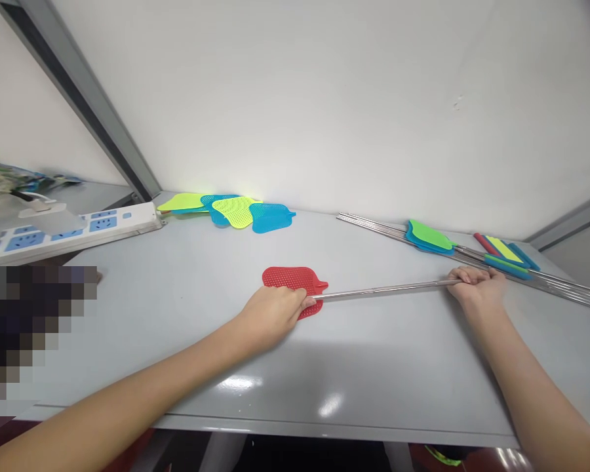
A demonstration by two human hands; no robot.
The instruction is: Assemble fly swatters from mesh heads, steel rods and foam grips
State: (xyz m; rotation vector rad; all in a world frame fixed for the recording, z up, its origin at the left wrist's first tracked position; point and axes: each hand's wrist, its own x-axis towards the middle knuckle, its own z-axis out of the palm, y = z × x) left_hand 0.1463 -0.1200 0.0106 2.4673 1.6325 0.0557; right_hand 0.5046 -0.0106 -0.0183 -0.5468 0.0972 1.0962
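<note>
A red mesh swatter head lies flat on the grey table near its middle. My left hand rests on the head's near edge, fingers closed on its neck. A thin metal rod runs from that neck to the right. My right hand is closed around the rod's far end.
Several loose yellow and blue swatter heads lie at the back by the wall. A bundle of metal rods with green, blue and red grips lies at the back right. A white power strip sits at the left.
</note>
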